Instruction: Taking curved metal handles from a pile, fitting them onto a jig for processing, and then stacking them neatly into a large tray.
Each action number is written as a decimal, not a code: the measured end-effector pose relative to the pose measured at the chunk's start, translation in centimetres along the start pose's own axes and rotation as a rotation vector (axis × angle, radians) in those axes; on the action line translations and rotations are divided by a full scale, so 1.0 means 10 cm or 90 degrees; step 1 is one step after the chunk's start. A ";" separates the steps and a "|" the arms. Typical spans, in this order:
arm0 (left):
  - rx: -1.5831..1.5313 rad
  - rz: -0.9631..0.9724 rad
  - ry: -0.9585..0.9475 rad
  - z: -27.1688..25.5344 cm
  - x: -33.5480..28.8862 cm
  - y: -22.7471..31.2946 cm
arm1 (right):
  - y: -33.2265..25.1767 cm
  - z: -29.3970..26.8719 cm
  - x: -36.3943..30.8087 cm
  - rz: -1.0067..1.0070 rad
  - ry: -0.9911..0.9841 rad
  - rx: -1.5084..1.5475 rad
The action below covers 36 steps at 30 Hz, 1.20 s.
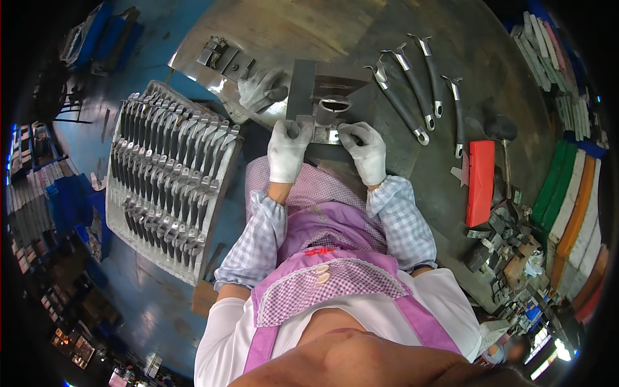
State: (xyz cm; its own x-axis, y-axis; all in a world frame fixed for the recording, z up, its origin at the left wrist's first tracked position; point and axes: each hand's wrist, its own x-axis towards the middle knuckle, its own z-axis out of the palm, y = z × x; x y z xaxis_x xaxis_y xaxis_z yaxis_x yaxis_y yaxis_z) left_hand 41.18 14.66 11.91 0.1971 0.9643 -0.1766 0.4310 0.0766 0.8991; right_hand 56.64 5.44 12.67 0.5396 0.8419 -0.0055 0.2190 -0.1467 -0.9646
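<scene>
Both my hands wear white gloves, at either end of a small metal fixture [327, 133] on a dark plate. The fixture carries an upright round metal ring [333, 113]. My left hand [287, 152] is closed, its thumb and fingers pinched at the fixture's left end. At the right end my right hand [366, 152] pinches in the same way. The fingertips partly hide what they grip. Beyond the ring lies a dark brown rectangular piece [342, 86]. Several black-handled tools with bent, forked metal heads, one of them a long tool [401, 106], rest to the right.
A pale tray [222, 187] of black-handled tools in rows stands at the left. A spare grey glove [261, 90] and metal clamp [225, 59] lie at the far left of the metal table [412, 184]. Rightward are a red box [480, 184], a mallet [501, 129] and metal blocks [500, 226].
</scene>
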 end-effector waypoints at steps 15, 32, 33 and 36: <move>-0.476 -0.073 -0.404 -1.02 -0.07 -0.14 | -0.91 0.74 -0.03 -0.342 -0.074 -0.262; 0.124 -0.046 0.446 -6.59 0.41 -2.16 | -0.57 1.08 -0.43 -0.302 -0.524 -0.425; 0.123 -0.042 0.476 -6.65 0.42 -2.21 | -0.56 1.07 -0.44 -0.309 -0.515 -0.439; 0.453 -0.147 0.528 -6.37 0.48 -2.36 | -0.46 0.95 -0.49 -0.299 -0.491 -0.509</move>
State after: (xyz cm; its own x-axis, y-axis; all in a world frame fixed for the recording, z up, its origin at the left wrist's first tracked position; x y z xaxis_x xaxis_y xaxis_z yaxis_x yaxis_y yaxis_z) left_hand -24.14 33.64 15.30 -0.4869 0.8364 0.2517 0.8399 0.3692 0.3979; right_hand 45.22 6.90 14.64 -0.2959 0.9480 -0.1175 0.8524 0.2065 -0.4804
